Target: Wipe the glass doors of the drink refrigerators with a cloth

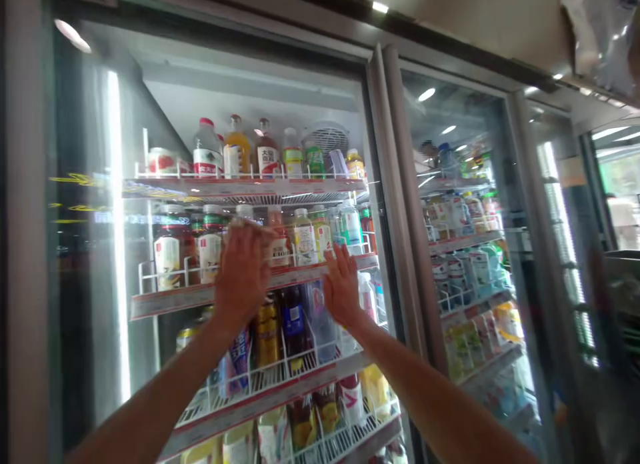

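Note:
Both of my arms reach up in front of a drinks fridge, whose glass door (87,264) shows reflections. My left hand (243,267) is raised with stretched fingers, blurred by motion, holding nothing. It covers part of the second shelf, near a red-orange bottle (279,241). Lower and to the right, my right hand (343,287) is open with fingers apart and holds nothing. It is nearest in view to a yellow-labelled bottle (305,237) and the shelf's front rail (300,275). Whether either hand touches the glass, I cannot tell.
Several bottles line the top shelf, among them an orange juice bottle (236,151). Cans such as a gold can (267,331) stand on the third shelf. A metal door frame (400,184) separates this fridge section from another stocked section (463,217) at right.

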Demonstrator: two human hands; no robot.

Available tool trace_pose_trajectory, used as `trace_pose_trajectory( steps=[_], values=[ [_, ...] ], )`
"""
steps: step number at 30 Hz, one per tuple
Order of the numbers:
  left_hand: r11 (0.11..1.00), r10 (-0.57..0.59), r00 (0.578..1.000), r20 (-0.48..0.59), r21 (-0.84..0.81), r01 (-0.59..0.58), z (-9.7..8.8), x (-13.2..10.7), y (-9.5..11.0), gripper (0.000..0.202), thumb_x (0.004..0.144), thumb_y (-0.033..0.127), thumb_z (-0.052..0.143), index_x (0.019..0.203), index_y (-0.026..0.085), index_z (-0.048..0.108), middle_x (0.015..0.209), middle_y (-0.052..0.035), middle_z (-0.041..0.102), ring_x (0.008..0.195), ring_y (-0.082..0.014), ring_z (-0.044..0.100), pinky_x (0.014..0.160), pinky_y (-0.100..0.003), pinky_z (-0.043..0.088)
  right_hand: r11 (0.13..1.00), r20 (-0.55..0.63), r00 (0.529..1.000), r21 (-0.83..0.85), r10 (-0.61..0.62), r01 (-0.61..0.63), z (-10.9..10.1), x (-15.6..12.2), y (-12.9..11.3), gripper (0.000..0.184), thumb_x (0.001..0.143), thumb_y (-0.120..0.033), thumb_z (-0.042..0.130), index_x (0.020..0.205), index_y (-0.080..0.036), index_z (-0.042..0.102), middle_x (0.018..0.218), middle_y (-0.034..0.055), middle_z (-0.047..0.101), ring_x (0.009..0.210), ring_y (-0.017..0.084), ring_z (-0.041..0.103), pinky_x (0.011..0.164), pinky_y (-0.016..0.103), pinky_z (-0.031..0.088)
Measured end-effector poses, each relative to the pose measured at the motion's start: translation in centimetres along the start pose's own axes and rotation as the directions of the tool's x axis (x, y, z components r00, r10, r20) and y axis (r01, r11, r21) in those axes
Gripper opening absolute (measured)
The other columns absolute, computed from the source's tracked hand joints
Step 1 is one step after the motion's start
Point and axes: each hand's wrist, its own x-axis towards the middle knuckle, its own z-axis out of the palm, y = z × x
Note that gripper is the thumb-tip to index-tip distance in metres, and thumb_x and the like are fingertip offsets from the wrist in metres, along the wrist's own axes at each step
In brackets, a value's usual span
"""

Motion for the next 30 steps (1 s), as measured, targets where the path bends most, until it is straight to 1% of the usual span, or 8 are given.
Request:
trace_pose_trajectory(
  steps=[4,9,12,18,20,23,27,30],
  values=[
    [0.98,0.188,0.981,0.056,-0.07,-0.184,1.4,-1.9,2.7,0.063,0.087,0.025,0.037,0.143,0.014,0.01,0.148,-0.015,0.024,0.137,-0.0263,0.018,0.109,-0.046,0.027,0.982,0.05,0.997,0.178,-0.065,0.055,1.2,2.3,-5.0,0.054,0.089,-0.023,0.028,0.142,-0.013,0.021,0.144,0.0088,0.035,0.135,0.014,0.025,0.109,0.035,0.028],
    [0.992,0.068,0.994,0.089,0.102,-0.077,-2.7,-4.7,-1.8,0.076,0.085,0.046,0.042,0.144,0.021,0.002,0.152,-0.0107,0.009,0.137,-0.0326,0.015,0.109,-0.055,0.018,0.997,0.068,0.998,0.075,0.018,-0.023,3.7,4.9,-9.4,0.051,0.086,-0.038,0.045,0.135,-0.026,0.037,0.139,0.0083,0.04,0.129,0.025,0.031,0.104,0.049,0.027],
    [0.98,0.081,0.995,0.065,0.176,-0.091,-3.4,-5.9,-3.4,0.07,0.087,0.045,0.037,0.145,0.021,0.005,0.151,-0.0117,0.016,0.137,-0.0326,0.016,0.108,-0.056,0.018,0.999,0.03,0.999,-0.016,-0.03,0.031,3.9,6.0,-7.6,0.045,0.085,-0.036,0.048,0.129,-0.028,0.045,0.138,0.0072,0.042,0.124,0.026,0.035,0.103,0.052,0.024],
    [0.969,0.126,0.991,0.052,0.207,-0.134,-2.5,-6.2,-3.1,0.068,0.089,0.045,0.033,0.144,0.016,0.008,0.149,-0.0152,0.021,0.137,-0.0333,0.018,0.107,-0.055,0.02,0.961,-0.144,0.98,-0.221,0.134,-0.164,-1.8,4.4,7.0,0.04,0.091,-0.028,0.037,0.13,-0.024,0.045,0.138,0.0112,0.041,0.128,0.026,0.035,0.101,0.051,0.03],
    [0.969,0.126,0.991,0.037,0.211,-0.131,-2.5,-6.1,-3.1,0.069,0.089,0.046,0.033,0.144,0.015,0.008,0.148,-0.0159,0.022,0.136,-0.0335,0.018,0.107,-0.055,0.021,0.948,-0.222,0.957,-0.214,0.187,-0.234,-2.5,2.6,9.0,0.042,0.092,-0.027,0.034,0.133,-0.02,0.042,0.141,0.0151,0.037,0.131,0.027,0.032,0.1,0.051,0.033],
    [0.971,0.133,0.991,0.028,0.198,-0.136,-2.6,-6.1,-3.1,0.069,0.089,0.046,0.034,0.144,0.015,0.007,0.148,-0.0159,0.022,0.136,-0.0334,0.019,0.107,-0.055,0.021,0.967,-0.214,0.964,-0.167,0.155,-0.192,-0.8,-0.6,5.0,0.048,0.091,-0.022,0.031,0.139,-0.016,0.03,0.145,0.0167,0.03,0.136,0.027,0.024,0.102,0.052,0.033],
    [0.98,0.118,0.992,0.035,0.16,-0.122,-2.7,-6.2,-3.1,0.07,0.088,0.043,0.038,0.144,0.019,0.005,0.15,-0.0126,0.018,0.137,-0.0322,0.016,0.109,-0.055,0.019,0.987,0.136,0.979,-0.028,-0.153,0.158,1.3,-3.1,-2.3,0.054,0.086,-0.021,0.04,0.14,-0.019,0.031,0.145,0.009,0.033,0.136,0.023,0.024,0.108,0.045,0.031],
    [0.982,0.103,0.994,0.043,0.158,-0.108,-2.7,-6.3,-3.0,0.071,0.088,0.042,0.041,0.144,0.019,0.004,0.15,-0.0124,0.018,0.137,-0.0314,0.016,0.109,-0.054,0.018,0.976,0.133,0.974,-0.087,-0.186,0.198,-0.2,-1.7,0.0,0.05,0.087,-0.02,0.037,0.136,-0.02,0.037,0.142,0.0101,0.038,0.135,0.023,0.026,0.107,0.049,0.029]
  ],
)
